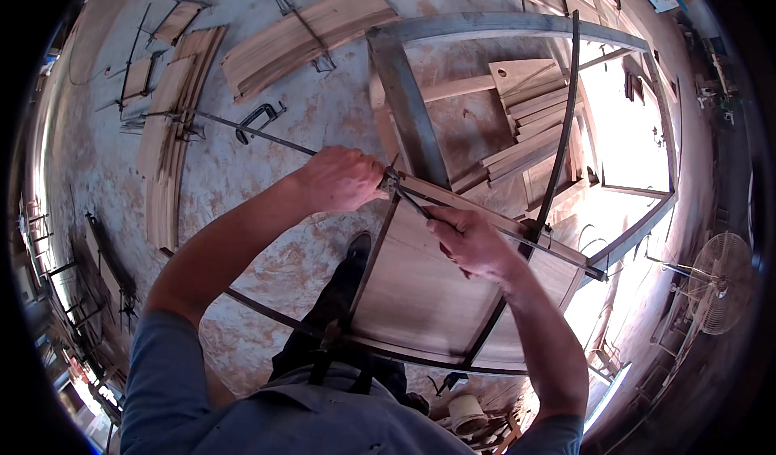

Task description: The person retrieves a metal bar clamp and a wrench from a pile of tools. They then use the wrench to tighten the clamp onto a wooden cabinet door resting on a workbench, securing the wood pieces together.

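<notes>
Centrally, the left hand [339, 179] grips the clamp bar [242, 128] running toward upper left, while the right hand [469, 241] is closed on its screw end [404, 196] just beside, over the wood panel [428, 293].

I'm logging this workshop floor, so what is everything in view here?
flat wooden panel: one, light brown, under both hands
long metal bar clamp: one, dark, across the panel
grey metal frame: one, upper centre
curved wooden boards: several stacks, tan, on floor at top and left
black C-clamp: one, on floor
pedestal fan: one, right edge
left hand: at the clamp's end
right hand: on the clamp bar
</notes>
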`<state>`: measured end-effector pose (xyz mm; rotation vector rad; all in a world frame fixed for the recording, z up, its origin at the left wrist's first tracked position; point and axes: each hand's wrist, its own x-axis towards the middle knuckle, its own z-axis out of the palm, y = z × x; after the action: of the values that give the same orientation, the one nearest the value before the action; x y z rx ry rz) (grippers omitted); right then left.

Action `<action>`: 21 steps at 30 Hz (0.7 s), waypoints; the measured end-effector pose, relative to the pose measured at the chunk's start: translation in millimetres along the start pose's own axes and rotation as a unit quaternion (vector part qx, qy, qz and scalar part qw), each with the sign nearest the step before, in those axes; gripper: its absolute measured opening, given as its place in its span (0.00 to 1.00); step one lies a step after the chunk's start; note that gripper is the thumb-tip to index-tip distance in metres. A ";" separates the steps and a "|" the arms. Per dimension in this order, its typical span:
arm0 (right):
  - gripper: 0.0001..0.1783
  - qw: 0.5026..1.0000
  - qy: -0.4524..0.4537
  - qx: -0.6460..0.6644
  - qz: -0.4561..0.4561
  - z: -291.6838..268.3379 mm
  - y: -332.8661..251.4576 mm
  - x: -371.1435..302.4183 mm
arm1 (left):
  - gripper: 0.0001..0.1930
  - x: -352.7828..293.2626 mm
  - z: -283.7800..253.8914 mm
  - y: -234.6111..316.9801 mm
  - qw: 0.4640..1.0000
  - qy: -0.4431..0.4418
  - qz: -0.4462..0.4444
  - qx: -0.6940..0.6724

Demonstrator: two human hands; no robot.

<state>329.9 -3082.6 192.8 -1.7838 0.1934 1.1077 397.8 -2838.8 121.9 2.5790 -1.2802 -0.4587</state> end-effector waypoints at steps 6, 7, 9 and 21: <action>0.15 0.927 0.146 0.341 -0.059 95.6 41.3 23.0 | 0.14 5.5 5.6 6.3 0.999 0.031 -0.034 -0.009; 0.15 0.916 0.164 0.361 -0.060 111.6 43.0 30.2 | 0.12 5.0 3.1 9.0 0.998 0.013 -0.053 -0.011; 0.15 0.893 0.199 0.399 -0.062 137.8 40.8 42.4 | 0.10 3.9 3.7 9.8 0.997 -0.007 -0.078 -0.011; 0.20 0.721 0.183 0.668 -0.034 189.6 -4.4 52.9 | 0.11 -5.0 19.5 3.7 0.999 0.023 -0.044 0.018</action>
<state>250.0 -2911.2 138.0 -0.6046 0.9016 0.2636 384.9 -2838.2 106.0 2.6692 -1.1737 -0.3940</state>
